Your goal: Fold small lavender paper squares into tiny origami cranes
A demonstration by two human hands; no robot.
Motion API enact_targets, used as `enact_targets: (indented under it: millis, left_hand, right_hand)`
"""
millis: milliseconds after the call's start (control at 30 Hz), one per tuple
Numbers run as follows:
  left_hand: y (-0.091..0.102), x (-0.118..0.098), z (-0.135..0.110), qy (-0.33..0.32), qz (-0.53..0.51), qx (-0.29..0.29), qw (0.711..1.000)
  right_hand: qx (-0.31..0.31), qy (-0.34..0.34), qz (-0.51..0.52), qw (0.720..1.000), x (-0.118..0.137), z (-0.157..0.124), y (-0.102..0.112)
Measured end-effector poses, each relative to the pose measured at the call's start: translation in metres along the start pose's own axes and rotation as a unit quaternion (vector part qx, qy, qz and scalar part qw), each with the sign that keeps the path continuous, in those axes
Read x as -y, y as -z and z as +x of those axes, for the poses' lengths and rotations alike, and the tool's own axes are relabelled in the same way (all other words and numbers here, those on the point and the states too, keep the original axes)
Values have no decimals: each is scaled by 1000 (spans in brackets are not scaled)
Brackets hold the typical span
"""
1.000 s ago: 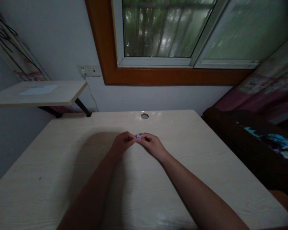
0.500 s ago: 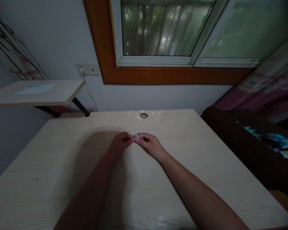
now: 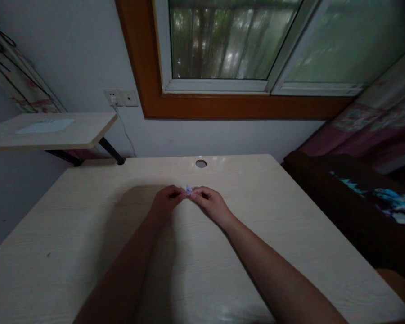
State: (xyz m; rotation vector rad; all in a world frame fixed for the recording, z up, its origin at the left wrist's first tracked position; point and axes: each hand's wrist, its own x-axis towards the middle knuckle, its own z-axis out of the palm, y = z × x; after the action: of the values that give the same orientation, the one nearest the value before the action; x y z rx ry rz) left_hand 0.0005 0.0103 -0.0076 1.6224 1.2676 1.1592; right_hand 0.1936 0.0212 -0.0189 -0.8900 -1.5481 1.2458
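A small pale purple piece, which looks like folded paper, is pinched between my two hands above the light wooden desk. On its left side, the thumb and forefinger of my left hand close on it. My right hand grips the other side with thumb and forefinger. A pointed tip of the piece sticks up between the fingertips, while its lower part is partly hidden by them. Both forearms reach in from the near edge.
Beyond the hands, a round cable hole lies near the desk's back edge. A raised shelf with a paper sheet stands at the left. Dark furniture with a blue-patterned cloth is at the right. A window is behind.
The purple piece shows more between the fingers now, with a point standing up. My left hand has shifted slightly to the left; the right hand has barely moved.
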Motion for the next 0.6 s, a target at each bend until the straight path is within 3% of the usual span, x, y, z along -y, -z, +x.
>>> enact_targets:
  millis: [600]
  left_hand:
    - [-2, 0, -1, 1, 1, 21, 1000]
  right_hand:
    - [7, 5, 2, 1000, -2, 0, 1]
